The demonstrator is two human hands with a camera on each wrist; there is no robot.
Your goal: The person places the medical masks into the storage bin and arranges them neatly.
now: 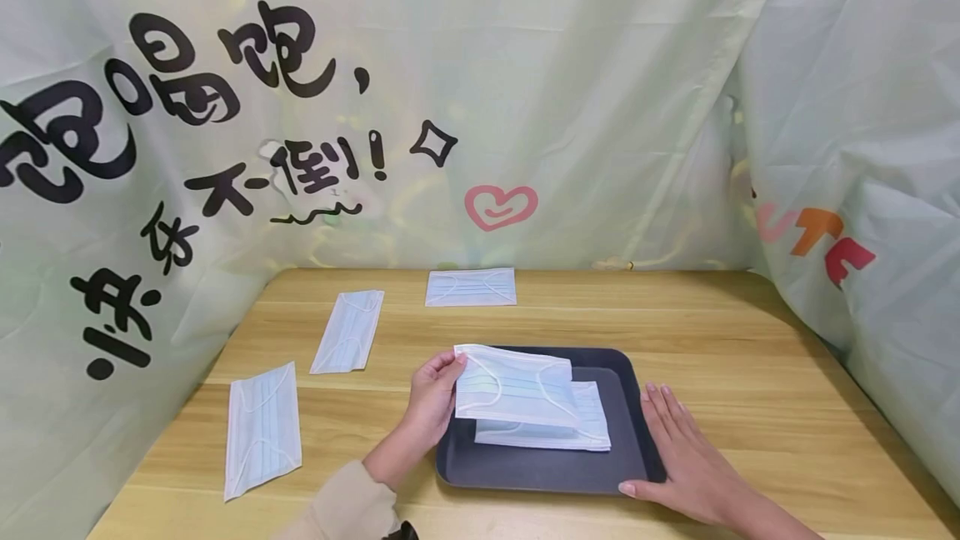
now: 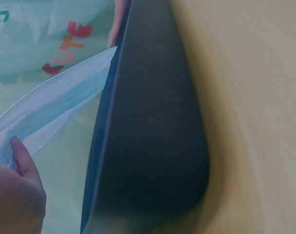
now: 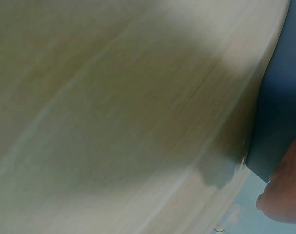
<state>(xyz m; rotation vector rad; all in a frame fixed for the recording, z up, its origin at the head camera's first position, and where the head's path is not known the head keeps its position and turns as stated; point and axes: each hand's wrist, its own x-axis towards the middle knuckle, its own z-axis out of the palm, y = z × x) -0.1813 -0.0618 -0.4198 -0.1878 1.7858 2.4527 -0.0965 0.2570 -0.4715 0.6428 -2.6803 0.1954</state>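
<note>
In the head view my left hand (image 1: 432, 401) pinches a pale blue face mask (image 1: 513, 386) by its left end, over a dark grey tray (image 1: 540, 473). Another mask (image 1: 592, 415) lies in the tray, partly hidden beneath the held one. The left wrist view shows the held mask (image 2: 60, 102) slanting up to the tray's rim, thumb on its near end. At the tray's right side, my right hand (image 1: 686, 461) rests with straight fingers along the rim. Only part of that hand (image 3: 286, 190) shows beside the tray wall (image 3: 279, 97) in the right wrist view.
Three more face masks lie on the wooden table (image 1: 697, 323): one at the front left (image 1: 263, 432), one behind it (image 1: 348, 332) and one near the back edge (image 1: 471, 287). A printed cloth (image 1: 600, 107) hangs around the table's back and sides.
</note>
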